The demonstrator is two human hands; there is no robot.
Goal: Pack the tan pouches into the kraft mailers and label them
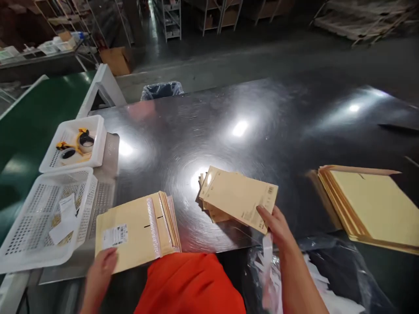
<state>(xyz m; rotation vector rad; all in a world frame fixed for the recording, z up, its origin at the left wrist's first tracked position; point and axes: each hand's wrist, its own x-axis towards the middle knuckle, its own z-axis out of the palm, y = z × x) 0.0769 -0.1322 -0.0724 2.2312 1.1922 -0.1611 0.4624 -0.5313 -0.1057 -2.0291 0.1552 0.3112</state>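
While right grip point(278, 224) clamps pack point(237, 196), left grip point(104, 265) at mailer point(133, 216), closure unclear — glossy black table point(190, 131), dim shelving point(172, 21).

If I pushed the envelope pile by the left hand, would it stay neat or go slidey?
The envelopes would probably slide apart, since their edges are fanned out and no band shows around them. They may slip along the table, which looks hard and shiny. They might feel a bit squishy, because bubbly lining shows.
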